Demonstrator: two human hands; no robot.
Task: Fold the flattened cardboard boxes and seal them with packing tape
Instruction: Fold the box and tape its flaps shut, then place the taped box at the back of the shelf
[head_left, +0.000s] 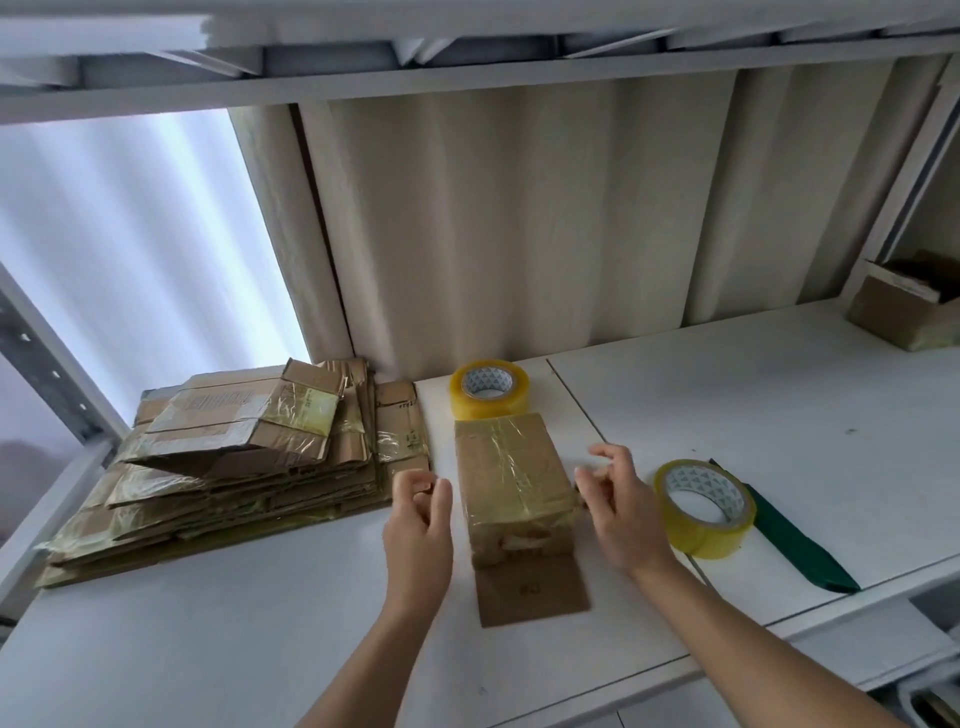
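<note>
A small folded cardboard box (511, 478) stands on the white shelf (779, 415), its top covered in yellowish tape and one flap (532, 590) lying open toward me. My left hand (418, 525) hovers just left of the box, fingers loosely curled, holding nothing. My right hand (621, 506) hovers just right of it, fingers relaxed and apart from the cardboard. One roll of yellowish packing tape (488, 387) lies behind the box. A second tape roll (704, 506) lies to the right of my right hand. A pile of flattened cardboard boxes (234, 467) lies at the left.
A dark green cutter-like tool (795, 535) lies beside the right tape roll. Another cardboard box (906, 312) sits at the far right on a neighbouring shelf. A beige curtain (545, 218) hangs behind the shelf. A white shelf board runs overhead.
</note>
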